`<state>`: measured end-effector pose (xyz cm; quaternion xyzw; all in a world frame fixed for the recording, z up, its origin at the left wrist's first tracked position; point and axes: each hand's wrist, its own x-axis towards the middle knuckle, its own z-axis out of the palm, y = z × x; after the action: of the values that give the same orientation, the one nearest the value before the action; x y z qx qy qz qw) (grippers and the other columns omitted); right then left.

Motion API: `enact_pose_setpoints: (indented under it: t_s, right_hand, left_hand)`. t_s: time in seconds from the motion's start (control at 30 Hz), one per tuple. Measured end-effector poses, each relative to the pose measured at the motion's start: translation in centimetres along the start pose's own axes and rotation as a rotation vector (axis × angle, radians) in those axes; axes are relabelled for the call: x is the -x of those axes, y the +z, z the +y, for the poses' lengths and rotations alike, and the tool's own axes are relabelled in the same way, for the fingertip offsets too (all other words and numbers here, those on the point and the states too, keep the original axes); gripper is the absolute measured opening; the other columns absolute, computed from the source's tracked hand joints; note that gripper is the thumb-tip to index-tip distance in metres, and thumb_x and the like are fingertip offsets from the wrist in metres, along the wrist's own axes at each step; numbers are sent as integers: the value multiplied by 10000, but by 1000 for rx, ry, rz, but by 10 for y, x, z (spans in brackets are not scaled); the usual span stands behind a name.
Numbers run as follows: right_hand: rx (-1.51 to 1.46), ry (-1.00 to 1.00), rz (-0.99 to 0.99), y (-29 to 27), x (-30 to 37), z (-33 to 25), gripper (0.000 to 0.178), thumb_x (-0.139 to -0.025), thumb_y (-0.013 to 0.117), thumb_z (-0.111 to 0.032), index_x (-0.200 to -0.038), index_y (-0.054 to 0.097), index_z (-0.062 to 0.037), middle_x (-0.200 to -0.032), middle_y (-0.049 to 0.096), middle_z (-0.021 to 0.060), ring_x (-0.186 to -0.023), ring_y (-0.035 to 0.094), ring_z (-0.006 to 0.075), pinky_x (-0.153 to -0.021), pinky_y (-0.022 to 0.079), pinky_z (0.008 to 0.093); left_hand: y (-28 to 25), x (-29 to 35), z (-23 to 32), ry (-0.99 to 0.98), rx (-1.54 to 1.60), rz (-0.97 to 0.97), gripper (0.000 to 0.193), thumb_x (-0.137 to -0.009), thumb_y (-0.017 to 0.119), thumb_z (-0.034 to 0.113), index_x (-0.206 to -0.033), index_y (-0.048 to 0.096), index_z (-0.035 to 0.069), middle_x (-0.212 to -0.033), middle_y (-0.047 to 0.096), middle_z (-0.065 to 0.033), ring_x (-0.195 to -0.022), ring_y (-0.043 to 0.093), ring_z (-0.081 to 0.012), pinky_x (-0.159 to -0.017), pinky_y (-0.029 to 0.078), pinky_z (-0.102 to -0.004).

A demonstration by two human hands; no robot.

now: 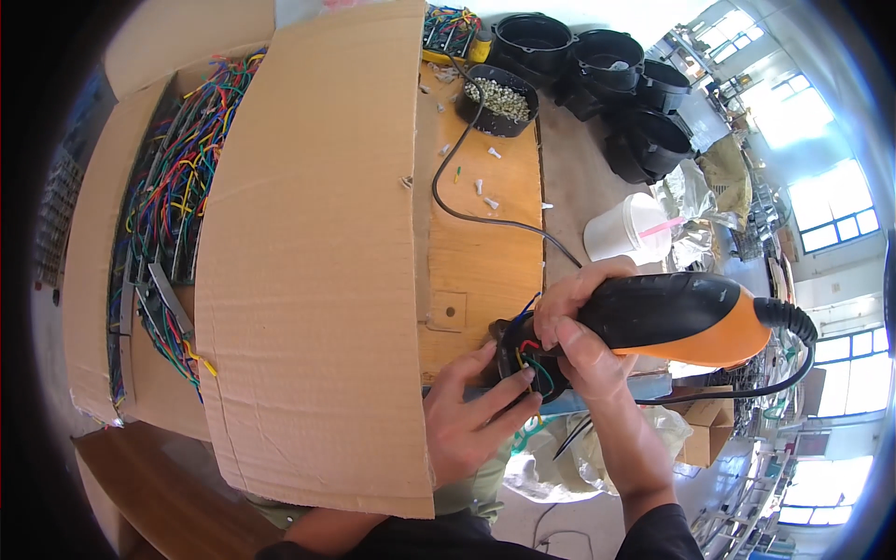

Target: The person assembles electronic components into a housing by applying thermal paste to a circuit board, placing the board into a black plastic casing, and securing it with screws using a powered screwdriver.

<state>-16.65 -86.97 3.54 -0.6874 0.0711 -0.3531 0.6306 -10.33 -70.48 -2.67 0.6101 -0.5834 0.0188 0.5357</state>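
My right hand (pixel 593 336) grips the narrow front end of an orange-and-black corded power tool (pixel 667 313), whose rounded back end points right. Beneath its front sits a round black housing (pixel 504 350) with red, green, yellow and blue wires inside. My left hand (pixel 476 420) holds the near left side of this housing, fingers bent around its rim and touching the wires. The tool's nose and the wire ends are partly hidden by my fingers. A thick black cord (pixel 810 355) loops from the tool's back end.
A large cardboard flap (pixel 313 261) stands left, beside a box of circuit boards with coloured wires (pixel 182 177). On the wooden board (pixel 485 252) lie small white connectors (pixel 491 203) and a black tub of connectors (pixel 499 98). Black round housings (pixel 649 145) and a white cup (pixel 621 229) stand beyond.
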Motion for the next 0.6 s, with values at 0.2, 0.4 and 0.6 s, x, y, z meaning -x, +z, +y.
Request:
enact_pose_setpoints:
  t_s: [0.2,0.4,0.6]
  right_hand:
    - [-49,78,11,11,-1,-8,348,-791,594,85,-1109,467,27,-778,595,85,-677,590,125,-617,491,255]
    - [79,66,-99,2,-8,-9,407,-786,695,-47,-1106,452,17,-743,605,87,-639,583,144,-609,491,272]
    - [537,-90,-341,4,-28,-70,306,-730,780,-97,-969,613,-5,-712,680,64,-668,687,171,-651,555,279]
  left_hand:
    - [2,2,1,-2,-24,28,284,-711,766,61,-992,766,104,-1124,718,-86,-1042,660,-356,-937,506,-448]
    - [3,4,1,-6,-1,46,307,-686,812,94,-989,758,86,-1009,715,-59,-1044,658,-374,-888,521,-439]
    - [0,-4,-4,41,-49,36,284,-629,822,86,-891,721,45,-956,697,-76,-904,639,-338,-803,511,-424]
